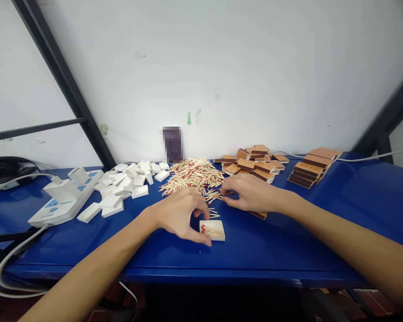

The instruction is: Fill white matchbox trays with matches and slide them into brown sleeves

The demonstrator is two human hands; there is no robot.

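Matchbox tray (pixel 215 231), part-filled, on blue table (pixel 289 241); left hand (pixel 179 214) pinches its edge; right hand (pixel 251 192) pinched narrow on loose matches (pixel 193 175).

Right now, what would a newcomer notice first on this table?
The loose pile of matches in the middle of the blue table draws the eye first. Just in front, the left hand pinches a small white tray holding matches, while the right hand touches the pile's near edge. Heaps of white trays lie left, brown boxes right.
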